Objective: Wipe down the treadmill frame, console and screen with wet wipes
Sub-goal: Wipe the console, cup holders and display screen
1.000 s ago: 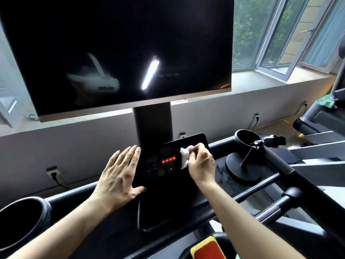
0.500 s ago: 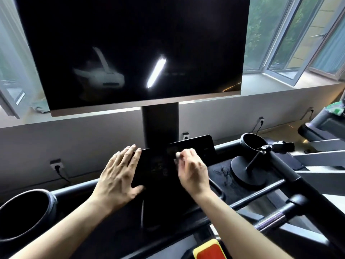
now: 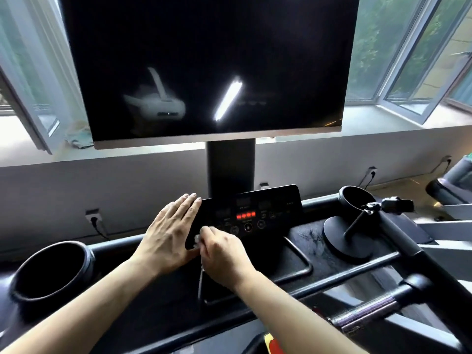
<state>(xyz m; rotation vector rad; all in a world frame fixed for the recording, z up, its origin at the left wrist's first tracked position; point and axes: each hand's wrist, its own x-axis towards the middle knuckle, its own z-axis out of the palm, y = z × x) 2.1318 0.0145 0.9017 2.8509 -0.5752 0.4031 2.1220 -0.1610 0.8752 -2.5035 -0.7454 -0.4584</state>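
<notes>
A black treadmill deck point(image 3: 301, 241) carries a tilted control panel point(image 3: 270, 205) with red lights lit at its centre. A round-based camera stand point(image 3: 347, 233) sits on the deck's right side, and cup holders point(image 3: 48, 269) flank both ends.

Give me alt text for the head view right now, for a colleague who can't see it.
The right hand presses a white wipe on the lower left of the black treadmill console, while the left hand lies flat on its left edge. Red lights glow mid-panel; a large dark screen stands above.
</notes>
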